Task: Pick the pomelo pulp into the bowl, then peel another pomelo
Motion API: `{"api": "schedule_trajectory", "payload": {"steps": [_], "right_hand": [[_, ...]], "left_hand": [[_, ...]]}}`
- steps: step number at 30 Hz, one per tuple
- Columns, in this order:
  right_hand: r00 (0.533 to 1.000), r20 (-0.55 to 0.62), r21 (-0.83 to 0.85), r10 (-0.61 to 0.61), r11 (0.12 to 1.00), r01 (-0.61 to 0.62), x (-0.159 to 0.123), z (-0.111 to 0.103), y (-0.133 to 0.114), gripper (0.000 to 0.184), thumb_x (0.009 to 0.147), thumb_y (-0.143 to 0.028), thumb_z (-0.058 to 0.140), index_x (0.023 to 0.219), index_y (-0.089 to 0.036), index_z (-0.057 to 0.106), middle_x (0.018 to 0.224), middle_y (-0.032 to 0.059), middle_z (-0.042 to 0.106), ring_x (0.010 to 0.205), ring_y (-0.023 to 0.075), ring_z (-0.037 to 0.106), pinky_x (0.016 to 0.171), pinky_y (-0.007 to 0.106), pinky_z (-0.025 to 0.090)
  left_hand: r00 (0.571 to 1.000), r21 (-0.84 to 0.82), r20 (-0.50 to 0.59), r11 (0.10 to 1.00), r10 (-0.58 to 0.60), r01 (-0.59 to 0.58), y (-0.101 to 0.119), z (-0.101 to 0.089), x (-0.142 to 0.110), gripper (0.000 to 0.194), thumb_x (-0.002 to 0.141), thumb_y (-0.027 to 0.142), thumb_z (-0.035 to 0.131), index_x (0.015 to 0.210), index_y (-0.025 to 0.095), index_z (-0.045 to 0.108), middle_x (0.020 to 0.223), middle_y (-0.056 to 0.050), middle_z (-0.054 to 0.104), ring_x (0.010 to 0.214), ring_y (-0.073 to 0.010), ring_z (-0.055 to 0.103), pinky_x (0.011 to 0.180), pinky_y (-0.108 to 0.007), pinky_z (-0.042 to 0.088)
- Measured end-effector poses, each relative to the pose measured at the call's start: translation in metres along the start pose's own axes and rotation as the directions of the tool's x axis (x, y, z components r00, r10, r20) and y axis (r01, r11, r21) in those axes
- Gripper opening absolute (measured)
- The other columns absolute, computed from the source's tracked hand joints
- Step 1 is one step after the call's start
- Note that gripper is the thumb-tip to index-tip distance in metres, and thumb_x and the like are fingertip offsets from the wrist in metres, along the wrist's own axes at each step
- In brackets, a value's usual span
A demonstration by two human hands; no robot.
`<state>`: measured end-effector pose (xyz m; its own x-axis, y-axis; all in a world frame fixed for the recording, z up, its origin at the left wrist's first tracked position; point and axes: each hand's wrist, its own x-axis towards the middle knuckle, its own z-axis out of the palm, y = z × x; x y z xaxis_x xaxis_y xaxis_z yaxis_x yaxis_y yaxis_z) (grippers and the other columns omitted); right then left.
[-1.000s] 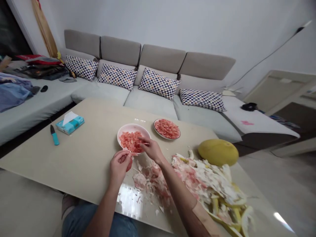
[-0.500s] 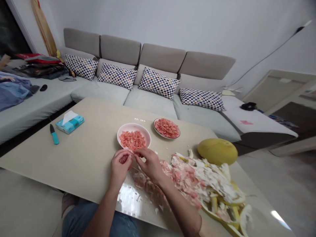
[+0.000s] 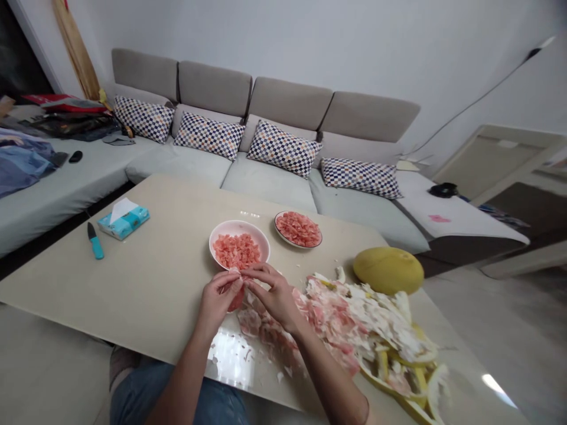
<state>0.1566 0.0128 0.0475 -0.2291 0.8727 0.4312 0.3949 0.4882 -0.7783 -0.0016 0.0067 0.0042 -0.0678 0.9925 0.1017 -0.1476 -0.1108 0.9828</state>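
Note:
Just in front of the white bowl (image 3: 217,258), my two hands meet around a red pomelo segment (image 3: 236,300). My left hand (image 3: 217,298) is closed on it from the left, with the red flesh showing below the fingers. The fingertips of my right hand (image 3: 270,289) pinch at its pale skin near the top, beside the left fingertips. Loose pink pomelo flesh (image 3: 237,251) fills part of the bowl. Behind it to the right, a dark-rimmed plate (image 3: 290,241) holds a heap of similar flesh. Peeled membranes and pith (image 3: 341,313) lie piled under and beyond my right forearm.
A whole yellow pomelo (image 3: 388,270) sits at the table's right, behind cut yellow rind (image 3: 398,386). At the left lie a teal-handled knife (image 3: 95,242) and a blue tissue pack (image 3: 124,220). A sofa (image 3: 266,183) with checked cushions runs along the table's far side.
The segment has turned in my left hand, so more of its red flesh hangs below the fingers. My right fingers have straightened somewhat over its top. The view has shifted slightly.

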Motion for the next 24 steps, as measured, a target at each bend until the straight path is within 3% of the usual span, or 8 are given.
{"api": "schedule_trajectory", "payload": {"steps": [6, 11, 16, 20, 24], "right_hand": [[0.998, -0.002, -0.043, -0.060, 0.997, 0.060, -0.002, 0.001, -0.003, 0.022, 0.090, -0.029, 0.065, 0.111, -0.026, 0.072, 0.097, 0.0067, 0.066, 0.081, 0.0169, 0.063, 0.077, 0.032, 0.054], [0.995, 0.031, -0.072, -0.099, 0.992, 0.101, -0.004, -0.003, -0.007, 0.014, 0.092, -0.028, 0.062, 0.102, -0.025, 0.072, 0.094, 0.0069, 0.069, 0.082, 0.0186, 0.065, 0.076, 0.033, 0.055], [0.996, 0.017, -0.096, -0.084, 0.992, 0.085, -0.004, -0.007, -0.010, 0.015, 0.092, -0.027, 0.062, 0.102, -0.025, 0.073, 0.097, 0.0076, 0.071, 0.088, 0.0199, 0.066, 0.081, 0.034, 0.054], [0.992, 0.100, -0.072, -0.073, 0.994, 0.081, -0.002, -0.012, -0.013, 0.017, 0.094, -0.026, 0.060, 0.106, -0.024, 0.072, 0.099, 0.0074, 0.071, 0.092, 0.0196, 0.066, 0.084, 0.034, 0.053], [0.989, 0.144, -0.031, 0.028, 0.999, -0.024, 0.000, -0.017, -0.010, 0.016, 0.094, -0.030, 0.059, 0.099, -0.023, 0.073, 0.096, 0.0061, 0.073, 0.090, 0.0190, 0.067, 0.082, 0.033, 0.053]], "left_hand": [[1.000, -0.080, 0.014, 0.997, -0.008, 0.009, 0.000, 0.001, 0.000, 0.025, 0.071, 0.040, 0.078, 0.085, 0.019, 0.078, 0.106, -0.011, 0.072, 0.104, -0.0234, 0.067, 0.097, -0.038, 0.051], [1.000, -0.044, -0.010, 0.999, 0.026, -0.027, 0.000, -0.003, 0.001, 0.024, 0.071, 0.038, 0.079, 0.085, 0.020, 0.079, 0.104, -0.010, 0.072, 0.101, -0.0229, 0.068, 0.096, -0.038, 0.052], [0.994, 0.007, -0.053, 0.995, 0.097, -0.097, 0.002, -0.007, 0.001, 0.022, 0.071, 0.037, 0.079, 0.088, 0.022, 0.079, 0.106, -0.009, 0.071, 0.105, -0.0219, 0.066, 0.097, -0.035, 0.051], [0.990, 0.047, 0.000, 0.989, 0.143, -0.143, 0.006, -0.008, -0.001, 0.022, 0.075, 0.040, 0.075, 0.091, 0.026, 0.080, 0.107, -0.008, 0.068, 0.104, -0.0212, 0.066, 0.092, -0.033, 0.054], [0.987, 0.079, 0.051, 0.985, 0.150, -0.154, 0.009, -0.007, -0.002, 0.019, 0.077, 0.039, 0.074, 0.090, 0.026, 0.080, 0.103, -0.008, 0.069, 0.101, -0.0210, 0.066, 0.090, -0.032, 0.055]]}}
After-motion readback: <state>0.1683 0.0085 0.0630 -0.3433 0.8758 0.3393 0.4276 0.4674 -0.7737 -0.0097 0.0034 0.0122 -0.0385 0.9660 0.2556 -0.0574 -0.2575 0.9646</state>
